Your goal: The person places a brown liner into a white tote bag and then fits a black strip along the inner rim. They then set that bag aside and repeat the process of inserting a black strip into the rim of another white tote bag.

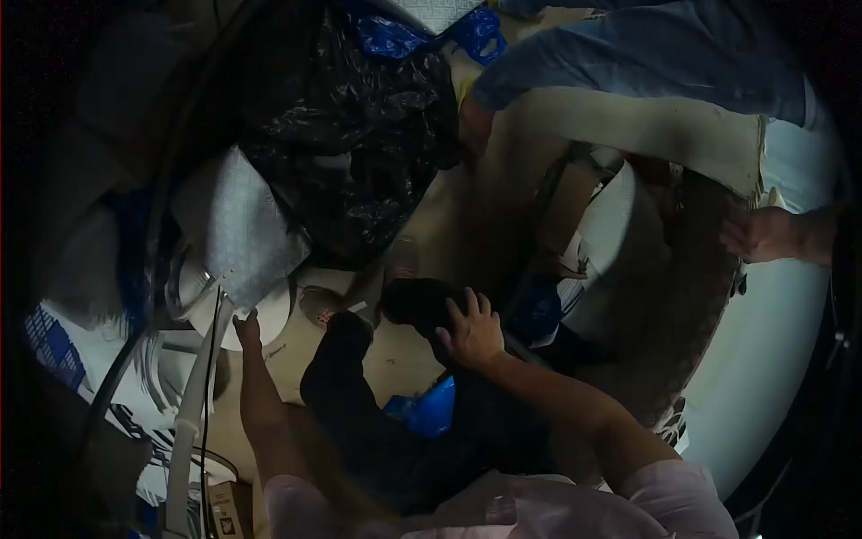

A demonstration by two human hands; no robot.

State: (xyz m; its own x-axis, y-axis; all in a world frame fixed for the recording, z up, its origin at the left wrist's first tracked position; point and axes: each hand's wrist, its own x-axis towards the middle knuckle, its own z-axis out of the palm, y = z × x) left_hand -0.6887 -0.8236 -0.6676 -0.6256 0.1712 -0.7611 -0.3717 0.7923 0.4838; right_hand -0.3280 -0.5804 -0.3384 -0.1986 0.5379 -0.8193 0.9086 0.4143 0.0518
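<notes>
My left hand (246, 331) is closed at the lower corner of a white textured sheet (244, 220), its fingers pressed together at the edge. Below that corner lies a pale round piece (269, 314), next to my left hand. My right hand (476, 334) rests on my dark-trousered right knee with its fingers spread, holding nothing. Just beyond my feet sits a large black plastic bag (359, 193). A blue plastic bag (433, 409) shows on the floor between my legs.
A person's denim-clad arm (620, 54) reaches in from upper right, the hand (476, 126) beside the black bag. Another person's hand (763, 234) is at the right, over a large cardboard box (628, 117) holding white pieces. A pale pole (193, 404) stands at left.
</notes>
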